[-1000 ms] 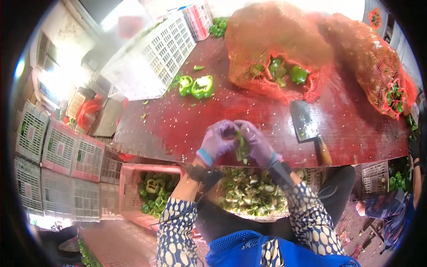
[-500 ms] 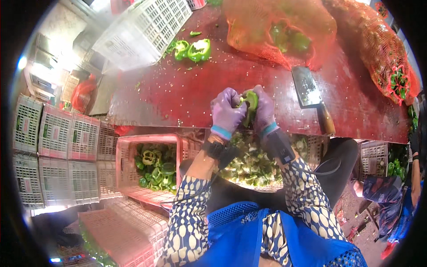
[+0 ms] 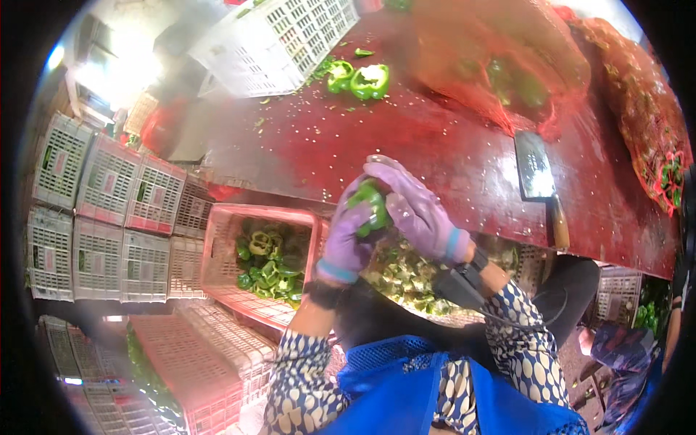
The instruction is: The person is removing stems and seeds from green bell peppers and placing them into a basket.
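A green bell pepper point(image 3: 371, 208) is cupped between my two purple-gloved hands, just over the near edge of the red table. My left hand point(image 3: 346, 235) curls round its left and lower side. From the right, my right hand point(image 3: 423, 214) presses on it, the fingers reaching over its top. Below them a crate of pale pepper cores and seeds point(image 3: 407, 279) is partly hidden by my hands. To its left stands a pink crate point(image 3: 217, 250) with cut green peppers point(image 3: 272, 275) inside.
On the red table point(image 3: 290, 148) lie pepper halves point(image 3: 370, 82), scattered seeds and a cleaver point(image 3: 535, 170). A white crate point(image 3: 268, 54) and red mesh sacks point(image 3: 500, 51) stand farther back. Stacked crates point(image 3: 105, 185) line the left; another person point(image 3: 627, 362) sits at the right.
My hands have come down and left toward the pink crate with the pepper. The right hand has shifted from pinching it to lying over it. The view has tilted.
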Tool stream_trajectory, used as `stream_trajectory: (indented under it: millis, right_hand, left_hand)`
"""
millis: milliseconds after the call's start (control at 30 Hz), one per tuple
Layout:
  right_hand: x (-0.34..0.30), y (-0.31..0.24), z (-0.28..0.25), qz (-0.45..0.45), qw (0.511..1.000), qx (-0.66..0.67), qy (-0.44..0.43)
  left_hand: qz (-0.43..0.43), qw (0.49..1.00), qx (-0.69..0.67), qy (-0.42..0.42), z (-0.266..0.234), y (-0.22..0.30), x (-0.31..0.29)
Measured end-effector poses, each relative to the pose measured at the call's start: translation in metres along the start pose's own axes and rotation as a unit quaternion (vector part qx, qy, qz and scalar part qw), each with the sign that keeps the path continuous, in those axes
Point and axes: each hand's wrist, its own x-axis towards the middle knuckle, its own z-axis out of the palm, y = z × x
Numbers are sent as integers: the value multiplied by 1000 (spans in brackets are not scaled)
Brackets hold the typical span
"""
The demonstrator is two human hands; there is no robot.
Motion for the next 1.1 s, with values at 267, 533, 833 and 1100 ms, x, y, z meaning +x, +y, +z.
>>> stream_trajectory:
  millis: [267, 533, 833, 1100]
  right_hand:
    - [-38, 45, -63, 180, 959, -113, 189]
    - [-41, 47, -53, 248, 944, -104, 190]
    - [-42, 49, -61, 315, 929, -55, 185]
    - [-7, 36, -72, 199, 896, 353, 181]
  left_hand:
    - [255, 544, 750, 275, -154, 111, 3]
    - [300, 465, 833, 21, 1, 59, 248]
    - [308, 622, 719, -42, 0, 10, 245]
    - [370, 697, 566, -240, 27, -19, 91]
